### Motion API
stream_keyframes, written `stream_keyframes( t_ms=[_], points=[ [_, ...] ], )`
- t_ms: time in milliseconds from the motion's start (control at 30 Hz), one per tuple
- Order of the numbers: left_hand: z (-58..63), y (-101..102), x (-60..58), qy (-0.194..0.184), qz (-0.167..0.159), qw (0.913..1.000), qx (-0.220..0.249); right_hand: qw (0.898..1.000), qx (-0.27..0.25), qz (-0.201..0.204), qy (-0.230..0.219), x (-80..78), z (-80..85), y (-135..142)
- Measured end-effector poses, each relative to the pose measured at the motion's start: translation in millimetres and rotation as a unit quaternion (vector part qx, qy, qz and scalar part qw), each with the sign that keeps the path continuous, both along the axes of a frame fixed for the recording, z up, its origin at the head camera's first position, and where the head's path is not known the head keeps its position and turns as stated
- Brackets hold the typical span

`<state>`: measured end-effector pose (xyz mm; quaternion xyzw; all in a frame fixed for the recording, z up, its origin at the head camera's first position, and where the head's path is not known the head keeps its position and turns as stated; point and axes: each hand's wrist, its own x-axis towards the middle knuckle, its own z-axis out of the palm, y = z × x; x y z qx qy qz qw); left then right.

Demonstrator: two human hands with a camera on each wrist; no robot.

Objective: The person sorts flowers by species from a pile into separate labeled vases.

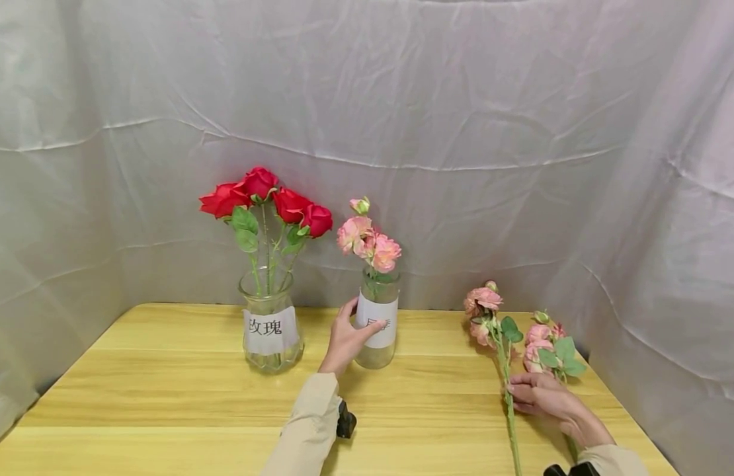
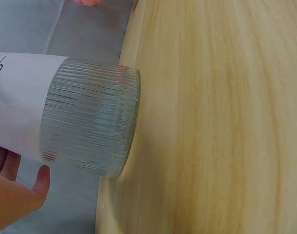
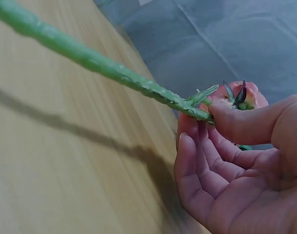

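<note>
My left hand grips a ribbed glass vase from its left side, thumb across the white paper label. Pink flowers stand in that vase, which is upright on the table. In the left wrist view the vase base shows, with part of my hand beside it. On the right, my right hand pinches the green stem of a pink flower spray between thumb and fingers, as the stem in the right wrist view confirms. The stem is held above the tabletop, casting a shadow.
A wider glass vase with a labelled front holds several red roses at the left. Another pink flower spray lies at the table's right side. Grey cloth hangs behind the wooden table.
</note>
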<state>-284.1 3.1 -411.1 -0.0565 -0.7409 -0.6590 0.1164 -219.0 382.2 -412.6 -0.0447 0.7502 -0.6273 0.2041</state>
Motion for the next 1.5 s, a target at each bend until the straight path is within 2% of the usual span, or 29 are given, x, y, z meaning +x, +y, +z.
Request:
stream_keyframes(
  t_ms=[133,267,500,700,900,1167,1300,1500],
  points=[
    [0.3,0.0,1.4,-0.002,0.001,1.0000,0.000,1.000,-0.010,0.013,0.006,1.9,3.4,-5.0],
    [0.1,0.8,1.1,-0.001,-0.001,1.0000,-0.004,1.000,-0.005,0.008,0.023,4.4,10.0,-10.5],
    [-1.4,0.7,-1.2,0.001,0.000,1.0000,-0.007,0.998,0.008,-0.039,0.053,8.6,23.5,-23.1],
    [-0.6,-0.2,0.9,-0.006,-0.004,1.0000,-0.005,0.992,0.026,-0.078,0.095,8.3,30.7,-35.1],
    [0.4,-0.2,1.8,-0.008,-0.004,0.9999,-0.006,0.984,0.023,-0.113,0.136,3.3,38.2,-46.3],
    [-0.9,-0.2,0.7,0.000,-0.001,1.0000,-0.009,0.975,0.027,-0.144,0.167,-4.6,46.8,-58.3],
    [-2.2,-0.2,-0.6,0.002,0.000,1.0000,-0.009,0.968,-0.001,-0.173,0.181,-8.9,54.6,-62.6],
    [-1.4,-0.3,-0.2,0.003,-0.002,1.0000,-0.007,0.955,-0.079,-0.206,0.196,-17.2,70.0,-69.4]
  ],
)
